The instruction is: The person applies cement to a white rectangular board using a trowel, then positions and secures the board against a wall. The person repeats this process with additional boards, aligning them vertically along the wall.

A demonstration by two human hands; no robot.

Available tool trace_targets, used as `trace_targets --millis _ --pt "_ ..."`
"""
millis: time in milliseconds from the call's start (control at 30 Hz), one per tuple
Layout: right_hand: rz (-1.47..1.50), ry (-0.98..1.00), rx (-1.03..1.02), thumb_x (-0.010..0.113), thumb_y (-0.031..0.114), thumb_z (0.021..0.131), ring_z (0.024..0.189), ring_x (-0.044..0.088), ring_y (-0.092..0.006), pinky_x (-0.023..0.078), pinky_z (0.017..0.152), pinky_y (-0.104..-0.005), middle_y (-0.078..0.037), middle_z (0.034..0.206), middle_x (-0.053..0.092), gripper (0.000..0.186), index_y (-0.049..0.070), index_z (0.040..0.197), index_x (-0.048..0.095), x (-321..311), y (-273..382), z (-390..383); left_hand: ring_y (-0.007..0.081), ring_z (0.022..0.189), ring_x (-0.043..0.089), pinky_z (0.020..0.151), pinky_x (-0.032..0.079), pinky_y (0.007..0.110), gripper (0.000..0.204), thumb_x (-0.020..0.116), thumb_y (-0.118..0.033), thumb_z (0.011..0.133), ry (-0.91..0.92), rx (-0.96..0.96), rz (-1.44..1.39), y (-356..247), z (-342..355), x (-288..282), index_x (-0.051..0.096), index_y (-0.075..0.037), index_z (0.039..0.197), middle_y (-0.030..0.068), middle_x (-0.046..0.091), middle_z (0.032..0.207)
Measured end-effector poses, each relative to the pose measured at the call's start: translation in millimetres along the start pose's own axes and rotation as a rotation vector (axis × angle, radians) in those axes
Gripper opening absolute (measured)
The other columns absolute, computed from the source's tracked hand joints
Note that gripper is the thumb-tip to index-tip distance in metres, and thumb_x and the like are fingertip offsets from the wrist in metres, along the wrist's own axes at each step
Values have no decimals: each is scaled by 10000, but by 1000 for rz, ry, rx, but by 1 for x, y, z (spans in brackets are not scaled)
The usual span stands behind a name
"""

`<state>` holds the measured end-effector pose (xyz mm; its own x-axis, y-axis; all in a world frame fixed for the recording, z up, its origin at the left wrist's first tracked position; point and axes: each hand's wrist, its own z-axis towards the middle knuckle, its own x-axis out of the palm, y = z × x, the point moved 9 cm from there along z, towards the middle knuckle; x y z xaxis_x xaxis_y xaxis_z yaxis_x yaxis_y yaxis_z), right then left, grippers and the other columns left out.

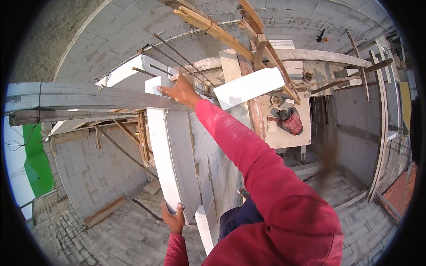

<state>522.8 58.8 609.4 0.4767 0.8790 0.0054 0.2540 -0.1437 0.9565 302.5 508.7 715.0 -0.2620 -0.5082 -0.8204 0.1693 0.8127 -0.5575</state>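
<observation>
A long white building block [165, 153] lies along the top of a narrow block wall [205, 155] in front of me. My left hand [174, 218] is closed round its near end, thumb on one side and fingers on the other. Stretched forward, my right hand [182, 91] grips the white far end with thumb and fingers spread across it. A long grey beam [88, 96] comes in from the left and crosses the block just below my right hand. Whether the white piece above the beam is the same block, I cannot tell.
Bare steel bars [171, 48] stick out beyond my right hand. A loose white block [250, 88] lies to the right, near wooden props [217, 33]. Far below, a person [290, 122] works on a platform [284, 138] beside a bucket [275, 99]. Drops flank the wall.
</observation>
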Motion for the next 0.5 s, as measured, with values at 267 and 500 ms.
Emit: trace_targets --millis 267,500 --pt "124 -31 36 828 621 824 1349 543 -401 465 1120 -460 -285 1417 523 998 -117 1395 474 -2 -14 -10 354 1130 656 1023 487 438 796 844 -398 891 -10 -55 50 10 -4 -1 527 101 1424 273 670 1244" --pt "68 -320 -19 685 378 1042 1147 643 -244 494 1029 -391 -159 1160 669 477 -9 1295 571 -84 -79 -24 401 1142 644 1013 482 478 845 840 -451 875 -25 -61 110 31 -9 -3 525 111 1423 286 665 1235"
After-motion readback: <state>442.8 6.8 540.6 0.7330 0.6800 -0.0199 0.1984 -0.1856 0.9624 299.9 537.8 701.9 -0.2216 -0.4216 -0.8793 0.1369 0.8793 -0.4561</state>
